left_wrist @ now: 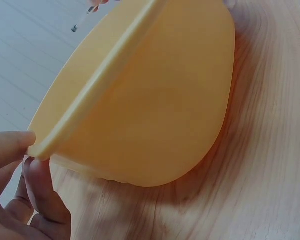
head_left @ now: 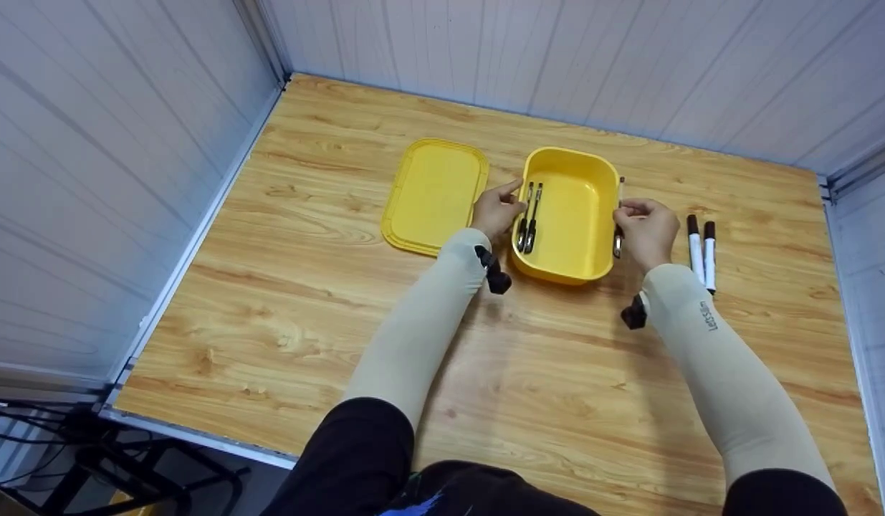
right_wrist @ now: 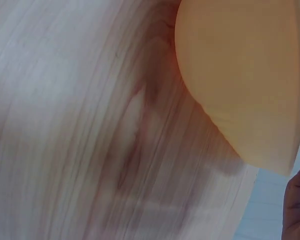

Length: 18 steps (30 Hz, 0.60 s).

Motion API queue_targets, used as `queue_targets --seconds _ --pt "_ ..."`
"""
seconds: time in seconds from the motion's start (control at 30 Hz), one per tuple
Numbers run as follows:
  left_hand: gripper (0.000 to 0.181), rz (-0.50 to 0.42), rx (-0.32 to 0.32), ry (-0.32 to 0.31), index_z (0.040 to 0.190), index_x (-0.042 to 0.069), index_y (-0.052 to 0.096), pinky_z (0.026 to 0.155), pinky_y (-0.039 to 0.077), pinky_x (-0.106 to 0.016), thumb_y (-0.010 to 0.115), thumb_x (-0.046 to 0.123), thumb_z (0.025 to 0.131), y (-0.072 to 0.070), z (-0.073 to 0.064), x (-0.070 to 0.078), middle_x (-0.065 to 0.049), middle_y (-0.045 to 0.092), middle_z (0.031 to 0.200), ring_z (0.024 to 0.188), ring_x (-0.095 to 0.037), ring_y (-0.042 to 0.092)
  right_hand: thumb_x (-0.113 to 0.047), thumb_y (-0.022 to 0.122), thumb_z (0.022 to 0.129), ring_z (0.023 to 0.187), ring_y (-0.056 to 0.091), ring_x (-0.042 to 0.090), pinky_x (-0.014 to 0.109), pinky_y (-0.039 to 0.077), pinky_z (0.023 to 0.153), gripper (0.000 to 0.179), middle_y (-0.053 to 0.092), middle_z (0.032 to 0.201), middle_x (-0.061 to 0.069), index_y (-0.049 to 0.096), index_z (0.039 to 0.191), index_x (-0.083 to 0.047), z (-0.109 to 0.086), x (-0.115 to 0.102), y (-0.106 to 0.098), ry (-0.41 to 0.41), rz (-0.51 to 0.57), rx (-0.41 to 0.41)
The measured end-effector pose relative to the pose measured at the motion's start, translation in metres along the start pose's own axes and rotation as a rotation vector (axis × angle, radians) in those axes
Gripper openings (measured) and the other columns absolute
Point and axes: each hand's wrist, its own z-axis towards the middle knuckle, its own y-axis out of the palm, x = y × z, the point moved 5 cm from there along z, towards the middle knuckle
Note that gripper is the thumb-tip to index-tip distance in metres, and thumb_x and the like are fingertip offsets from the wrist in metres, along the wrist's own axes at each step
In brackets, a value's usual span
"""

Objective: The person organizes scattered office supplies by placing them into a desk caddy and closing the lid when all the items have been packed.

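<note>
Head view, right fingers [head_left: 634,208], seemingly pinching pen [head_left: 618,244]

The person wears a black top [head_left: 360,451], black wrist cameras [head_left: 497,279] and cream sleeves [head_left: 417,333], one lettered.

A wood-grain table [head_left: 292,301] stands walled in on three sides, pale streaked panels rising at its far edge [head_left: 557,64], its left [head_left: 112,158] and its right [head_left: 868,258]. Light metal trim [head_left: 213,444] lines the table's near edge. Below its near left corner, a black metal frame [head_left: 159,489] and dark cables [head_left: 30,433] crowd together; soft light glosses the table's grain.
</note>
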Motion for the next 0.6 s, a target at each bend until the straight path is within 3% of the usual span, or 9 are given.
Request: queue_targets --seconds 0.17,0.37,0.6 --pt "0.047 -0.03 -0.004 -0.025 0.128 0.02 0.053 0.046 0.041 -0.02 0.064 0.009 0.083 0.001 0.0 -0.001 -0.001 0.056 0.083 0.058 -0.009 0.049 -0.021 0.063 0.082 0.077 0.056 0.013 0.018 0.047 0.059 0.028 0.058 0.092 0.004 0.066 0.106 -0.007 -0.001 -0.002 0.005 0.004 -0.008 -0.023" --pt "0.047 -0.075 0.002 -0.037 0.127 0.019 0.053 0.052 0.045 -0.021 0.064 0.009 0.083 0.001 -0.001 -0.002 -0.002 0.056 0.083 0.068 -0.01 0.055 -0.02 0.063 0.082 0.077 0.055 0.012 0.018 0.047 0.061 0.026 0.059 0.09 0.004 0.067 0.104 -0.007 -0.002 -0.002 0.008 -0.015 -0.021 -0.011" --pt "0.048 -0.077 -0.006 -0.038 0.129 0.018 0.052 0.049 0.044 -0.022 0.063 0.009 0.083 0.001 0.0 -0.003 -0.002 0.056 0.084 0.063 -0.01 0.052 -0.018 0.065 0.081 0.076 0.055 0.012 0.017 0.046 0.062 0.027 0.061 0.087 0.004 0.066 0.104 -0.004 -0.003 -0.005 0.016 -0.033 -0.015 -0.022"
